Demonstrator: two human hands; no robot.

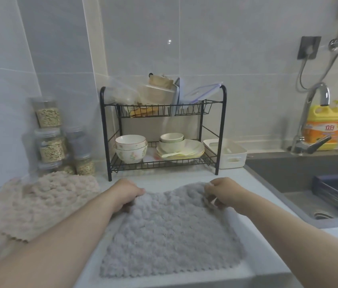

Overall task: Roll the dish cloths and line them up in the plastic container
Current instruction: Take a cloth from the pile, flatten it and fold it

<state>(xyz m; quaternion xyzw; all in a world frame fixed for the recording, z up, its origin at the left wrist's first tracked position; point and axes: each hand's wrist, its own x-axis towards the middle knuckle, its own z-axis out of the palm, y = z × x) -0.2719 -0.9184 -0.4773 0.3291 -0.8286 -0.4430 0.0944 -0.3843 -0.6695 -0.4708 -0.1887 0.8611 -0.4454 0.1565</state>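
Low at six o'clock on the bench point(159, 176), a grey dish cloth point(170, 231) lies spread, its far edge rumpled. The left hand point(127, 193) grips its eleven o'clock corner, fingertips hidden in the pile; the right hand point(223, 192) pinches the one o'clock corner, fingers curled. Beige cloths point(39, 204) lie at nine o'clock, partly cut off. The white plastic container point(234, 154) stands at two o'clock, its inside unclear.

**Camera placement: one head view**

Single wide-angle camera, worn at head height, facing forward and down over the table point(170, 176). Near range: left forearm point(60, 235) and right forearm point(288, 235) enter from the lower corners. Dish rack point(164, 113) at centre, tiled wall point(226, 48) across the upper frame, sink point(288, 173) at the right edge.
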